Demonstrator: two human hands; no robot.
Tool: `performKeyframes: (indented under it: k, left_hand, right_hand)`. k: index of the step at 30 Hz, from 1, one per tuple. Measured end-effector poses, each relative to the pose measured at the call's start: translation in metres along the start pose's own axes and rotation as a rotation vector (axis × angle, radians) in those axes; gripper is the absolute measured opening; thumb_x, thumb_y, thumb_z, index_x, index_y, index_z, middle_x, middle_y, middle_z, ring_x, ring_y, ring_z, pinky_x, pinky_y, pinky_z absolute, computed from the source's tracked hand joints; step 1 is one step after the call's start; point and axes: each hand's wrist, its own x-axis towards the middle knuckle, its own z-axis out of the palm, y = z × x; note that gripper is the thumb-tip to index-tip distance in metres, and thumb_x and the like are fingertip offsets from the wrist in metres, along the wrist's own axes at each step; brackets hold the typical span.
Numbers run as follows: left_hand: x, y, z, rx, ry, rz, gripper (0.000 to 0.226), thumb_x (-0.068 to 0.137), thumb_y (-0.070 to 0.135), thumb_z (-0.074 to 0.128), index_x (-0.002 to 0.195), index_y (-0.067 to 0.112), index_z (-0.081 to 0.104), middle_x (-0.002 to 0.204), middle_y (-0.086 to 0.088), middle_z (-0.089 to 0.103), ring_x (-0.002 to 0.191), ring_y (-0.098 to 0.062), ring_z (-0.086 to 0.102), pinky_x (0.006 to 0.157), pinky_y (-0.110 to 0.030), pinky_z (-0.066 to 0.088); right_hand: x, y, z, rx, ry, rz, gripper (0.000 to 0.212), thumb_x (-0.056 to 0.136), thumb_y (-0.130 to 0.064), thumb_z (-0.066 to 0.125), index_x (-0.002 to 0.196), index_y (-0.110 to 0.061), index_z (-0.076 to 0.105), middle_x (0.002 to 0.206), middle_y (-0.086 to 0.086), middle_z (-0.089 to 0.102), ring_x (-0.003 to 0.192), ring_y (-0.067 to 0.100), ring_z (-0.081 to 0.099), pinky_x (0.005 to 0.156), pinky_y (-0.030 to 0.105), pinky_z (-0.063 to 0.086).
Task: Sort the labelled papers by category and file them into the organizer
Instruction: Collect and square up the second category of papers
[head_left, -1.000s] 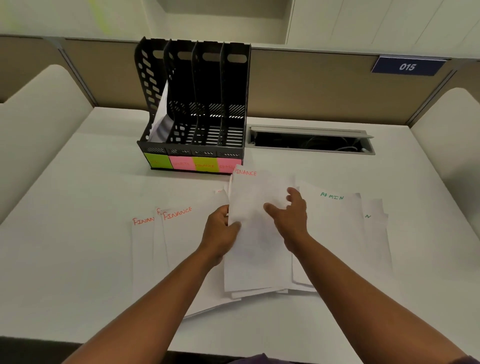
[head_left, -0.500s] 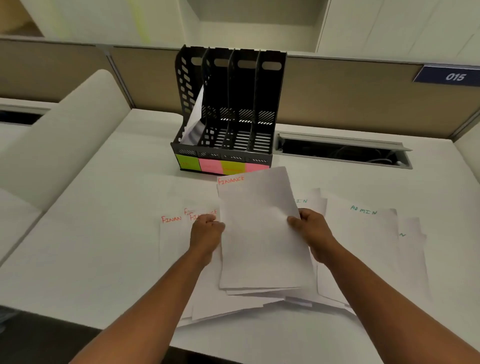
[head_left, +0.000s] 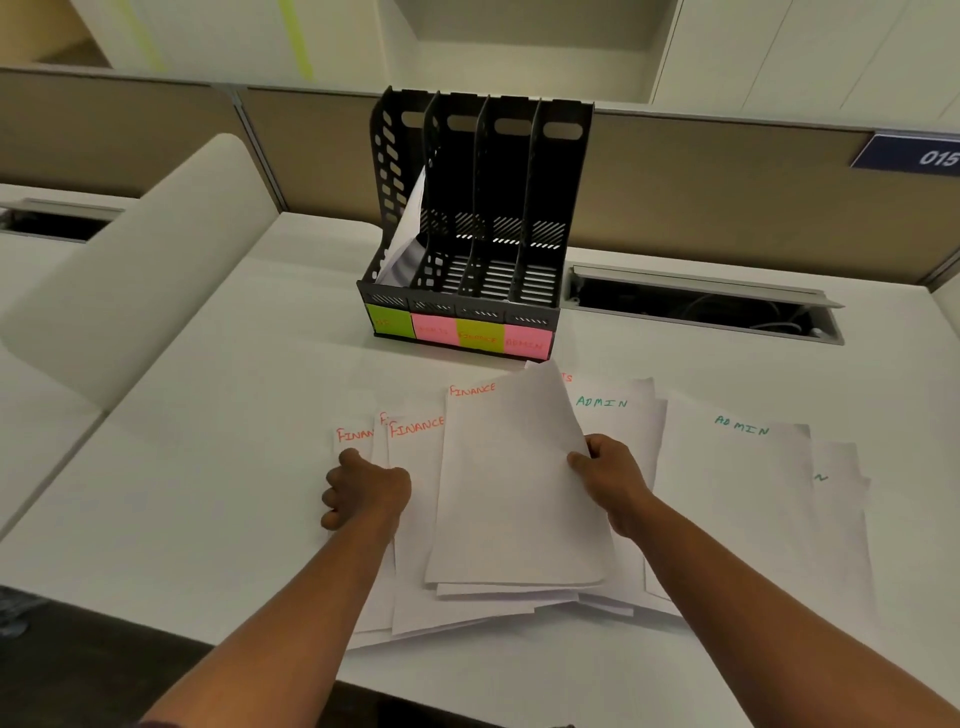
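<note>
A black four-slot organizer (head_left: 563, 171) stands at the back of the desk, with green and pink sticky labels along its front and white paper in the leftmost slot. White sheets lie spread in front of it. My right hand (head_left: 615, 478) pinches the right edge of a sheet marked FINANCE (head_left: 511, 493), which is lifted and curling at its top right corner. My left hand (head_left: 366, 488) rests on the overlapping FINANCE sheets (head_left: 415, 452) at the left, fingers curled, with one finger pressing down. Sheets marked ADMIN (head_left: 737, 499) lie to the right.
The white desk (head_left: 197, 457) has an open cable trough (head_left: 701, 312) behind the papers at the right. A padded white divider (head_left: 135, 280) rises on the left. A tan partition with a blue 015 sign (head_left: 924, 153) runs along the back.
My left hand let go of the lifted FINANCE sheet and moved left onto the FINANCE pile. My right hand still holds the sheet, whose top right corner now curls up.
</note>
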Motion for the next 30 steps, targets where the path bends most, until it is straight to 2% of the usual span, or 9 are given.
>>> performKeyframes:
  k: [5,9,12,16,18,21,24,27,30]
  left_hand:
    - [0.011,-0.011,0.004,-0.029,-0.044,0.076,0.043,0.075,0.052,0.070,0.108,0.026,0.059,0.108,-0.003,0.065,0.100,-0.030,0.055,0.095,-0.047,0.035]
    - [0.008,-0.011,-0.001,0.154,-0.003,0.055,0.032,0.078,0.053,0.065,0.099,0.029,0.062,0.121,-0.008,0.042,0.108,-0.035,0.039,0.093,-0.049,0.034]
    - [0.008,-0.010,-0.002,0.118,-0.030,0.023,0.029,0.077,0.051,0.069,0.092,0.029,0.059,0.132,-0.010,0.029,0.114,-0.037,0.035,0.094,-0.049,0.037]
    - [0.013,-0.011,-0.007,-0.112,-0.062,0.133,0.025,0.078,0.036,0.076,0.088,0.017,0.064,0.115,-0.005,0.052,0.087,-0.027,0.062,0.078,-0.040,0.058]
    - [0.008,-0.007,-0.014,-0.200,-0.103,0.233,0.013,0.078,0.024,0.073,0.083,0.015,0.066,0.097,-0.002,0.068,0.076,-0.024,0.067,0.062,-0.031,0.057]
    - [0.001,0.011,-0.027,-0.287,-0.166,0.374,0.014,0.075,0.016,0.072,0.072,0.011,0.060,0.079,-0.002,0.067,0.071,-0.023,0.064,0.055,-0.027,0.048]
    - [-0.008,0.036,-0.048,-0.392,-0.343,0.526,0.016,0.084,0.015,0.074,0.087,0.005,0.062,0.091,-0.008,0.069,0.080,-0.026,0.067,0.059,-0.029,0.052]
    - [-0.014,0.053,-0.071,-0.465,-0.464,0.618,0.019,0.088,0.023,0.075,0.099,0.012,0.063,0.095,-0.010,0.072,0.084,-0.030,0.071,0.073,-0.041,0.061]
    - [-0.021,0.066,-0.087,-0.507,-0.523,0.682,0.026,0.088,0.024,0.075,0.110,0.017,0.063,0.102,-0.005,0.074,0.091,-0.026,0.073,0.079,-0.042,0.061]
  right_hand:
    - [-0.005,0.004,0.008,-0.028,-0.070,0.011,0.010,0.099,-0.013,0.057,0.103,-0.014,0.066,0.101,0.006,0.071,0.088,0.026,0.067,0.070,0.033,0.053]
    - [-0.009,0.004,0.013,-0.022,-0.078,0.010,0.011,0.100,-0.013,0.056,0.106,-0.014,0.066,0.101,0.005,0.070,0.088,0.026,0.067,0.066,0.031,0.052]
    - [-0.011,0.005,0.015,-0.011,-0.093,0.015,0.010,0.100,-0.014,0.057,0.104,-0.015,0.066,0.102,0.005,0.071,0.091,0.027,0.068,0.069,0.033,0.053]
    - [-0.014,0.008,0.015,0.011,-0.121,0.035,0.010,0.101,-0.016,0.056,0.106,-0.016,0.065,0.105,0.004,0.070,0.089,0.023,0.066,0.065,0.029,0.048]
    - [-0.015,0.010,0.015,0.064,-0.121,0.061,0.011,0.101,-0.015,0.057,0.107,-0.014,0.066,0.105,0.007,0.071,0.088,0.024,0.066,0.063,0.028,0.048]
    - [-0.016,0.011,0.013,0.207,-0.137,0.114,0.012,0.100,-0.013,0.059,0.107,-0.011,0.068,0.108,0.011,0.074,0.095,0.030,0.070,0.072,0.036,0.056]
    - [-0.019,0.006,0.007,0.340,-0.156,0.132,0.015,0.101,-0.016,0.059,0.113,-0.013,0.067,0.111,0.009,0.075,0.098,0.029,0.072,0.078,0.041,0.058]
    - [-0.023,-0.001,0.002,0.493,-0.195,0.113,0.016,0.102,-0.016,0.058,0.115,-0.014,0.068,0.106,0.003,0.078,0.090,0.020,0.074,0.071,0.035,0.058]
    - [-0.026,-0.014,-0.001,0.606,-0.227,0.061,0.019,0.101,-0.017,0.059,0.117,-0.016,0.069,0.108,0.001,0.078,0.087,0.014,0.075,0.071,0.029,0.057]
